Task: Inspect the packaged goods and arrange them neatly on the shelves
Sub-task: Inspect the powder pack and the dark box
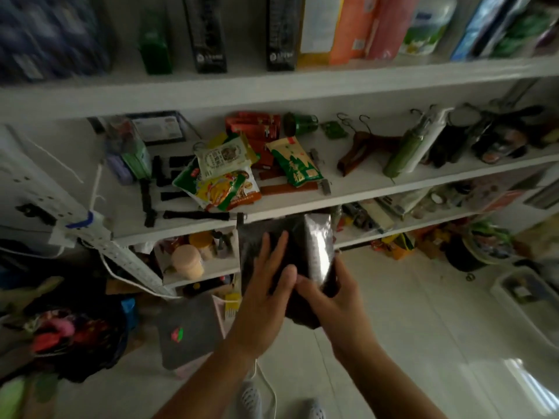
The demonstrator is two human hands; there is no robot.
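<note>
Upper shelf (272, 83): boxes (281, 31) upright in a row, centre to right end.
Middle shelf (363, 189): heap of packets (223, 176) at the front edge, left of centre; single packet (298, 161) just right of the heap; hangers (363, 146) further right, toward the back; pump bottles (423, 140) beyond them, near the right end.
Lower shelf (211, 269): jar (187, 261) at its left end.
Before the middle shelf's front edge: pouch (302, 252), left hand (266, 285) flat on its face, right hand (332, 300) gripping its lower right.

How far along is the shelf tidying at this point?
Looks done: boxes on the top shelf stand upright. In hand: a dark package, gripped by the right hand, left hand flat against it. Left: snack packets on the middle shelf lie heaped.
</note>
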